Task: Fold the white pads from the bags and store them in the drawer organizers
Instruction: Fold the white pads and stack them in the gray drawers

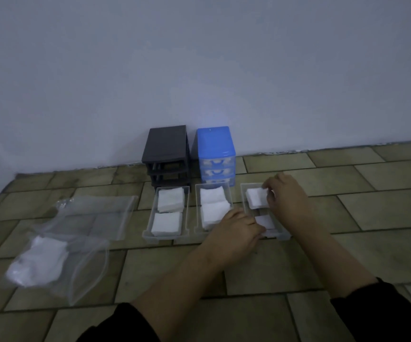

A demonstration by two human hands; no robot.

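Three clear drawers lie side by side on the tiled floor. The left drawer and the middle drawer each hold two stacks of folded white pads. In the right drawer my right hand pinches a folded pad at the far end. My left hand rests at the near end of that drawer, its fingers on another folded pad. A clear bag with white pads inside lies at the left.
A dark grey drawer frame with no drawers in it and a blue drawer unit stand against the wall behind the drawers. A second clear bag lies flat beyond the first. Black sleeves show at the bottom.
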